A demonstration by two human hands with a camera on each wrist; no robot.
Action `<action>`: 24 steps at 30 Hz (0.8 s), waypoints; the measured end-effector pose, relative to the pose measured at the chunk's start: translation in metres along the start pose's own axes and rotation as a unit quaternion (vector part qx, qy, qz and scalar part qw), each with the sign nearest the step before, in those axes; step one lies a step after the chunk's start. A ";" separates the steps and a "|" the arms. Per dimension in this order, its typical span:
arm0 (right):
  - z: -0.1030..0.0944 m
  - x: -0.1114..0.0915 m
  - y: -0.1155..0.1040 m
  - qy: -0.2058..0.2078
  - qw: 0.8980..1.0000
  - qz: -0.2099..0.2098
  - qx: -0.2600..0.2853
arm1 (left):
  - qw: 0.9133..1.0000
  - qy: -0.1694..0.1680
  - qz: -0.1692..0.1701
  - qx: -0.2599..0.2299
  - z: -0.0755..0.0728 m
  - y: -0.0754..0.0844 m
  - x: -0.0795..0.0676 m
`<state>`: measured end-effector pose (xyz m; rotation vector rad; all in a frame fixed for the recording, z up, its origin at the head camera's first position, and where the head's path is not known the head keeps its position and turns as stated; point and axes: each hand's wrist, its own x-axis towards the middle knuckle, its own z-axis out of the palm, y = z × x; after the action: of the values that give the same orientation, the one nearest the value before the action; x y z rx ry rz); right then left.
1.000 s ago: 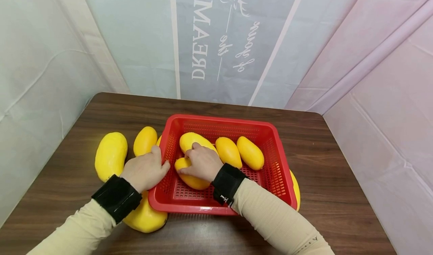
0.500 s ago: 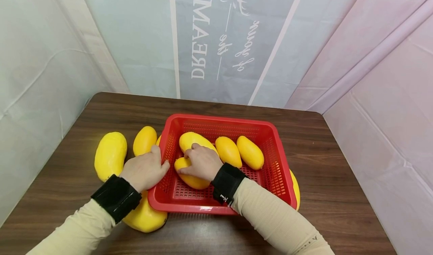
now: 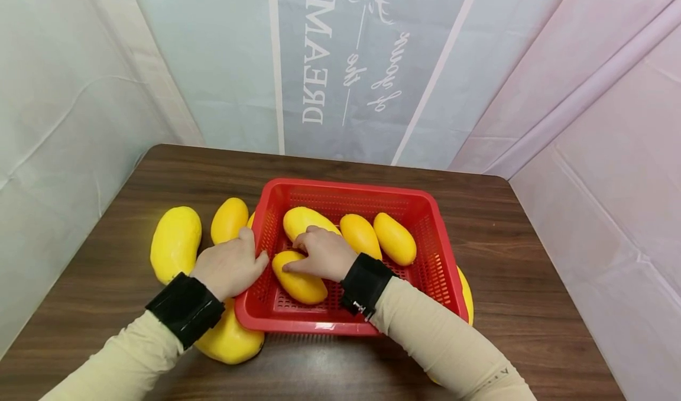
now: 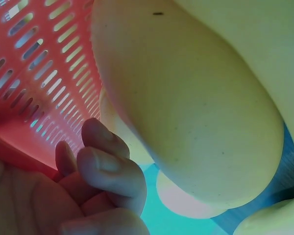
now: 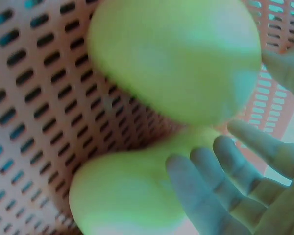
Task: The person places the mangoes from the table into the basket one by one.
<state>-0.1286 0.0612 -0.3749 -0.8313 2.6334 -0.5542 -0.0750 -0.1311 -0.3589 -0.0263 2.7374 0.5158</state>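
My left hand (image 3: pixel 229 268) grips the left rim of a red plastic basket (image 3: pixel 346 328), thumb over the top. Its curled fingers show beside the slotted wall in the left wrist view. Inside the basket, my right hand (image 3: pixel 326 253) reaches between two yellow mangoes with its fingers spread. Its thumb is right at the near mango (image 3: pixel 299 283), and its fingertips are by the far-left mango (image 3: pixel 305 220). In the right wrist view the fingers (image 5: pixel 220 176) are loosely extended, with the near mango (image 5: pixel 176 54) above them and not enclosed.
Two more mangoes, one in the middle (image 3: pixel 360 236) and one to the right (image 3: pixel 395 239), lie in the basket. Outside it, mangoes sit at the far left (image 3: pixel 175 244), behind my left hand (image 3: pixel 229 220), below its wrist (image 3: pixel 231 336) and along the right wall (image 3: pixel 466 297). A wooden table (image 3: pixel 532 306) supports everything.
My right hand has loosened from the near mango and shifted slightly right. That mango now lies more exposed on the basket floor. The left hand keeps its place on the rim.
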 end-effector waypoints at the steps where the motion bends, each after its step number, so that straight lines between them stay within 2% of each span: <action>1: -0.001 0.000 0.002 -0.002 1.000 0.005 0.009 | 1.000 -0.002 -0.001 0.000 0.000 0.000 0.000; 5: -0.007 -0.002 0.007 -0.005 0.999 0.026 0.028 | 1.000 -0.007 -0.003 -0.003 0.000 0.001 0.001; 11: -0.014 -0.009 0.013 -0.004 0.999 0.034 0.034 | 1.000 -0.007 -0.001 -0.006 0.001 0.000 0.001; 24: -0.046 -0.044 0.035 0.013 0.998 0.034 0.054 | 1.000 -0.008 0.001 -0.007 0.000 -0.001 0.000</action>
<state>-0.1300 0.1256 -0.3426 -0.7031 2.6181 -0.6875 -0.0749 -0.1321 -0.3595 -0.0227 2.7189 0.5332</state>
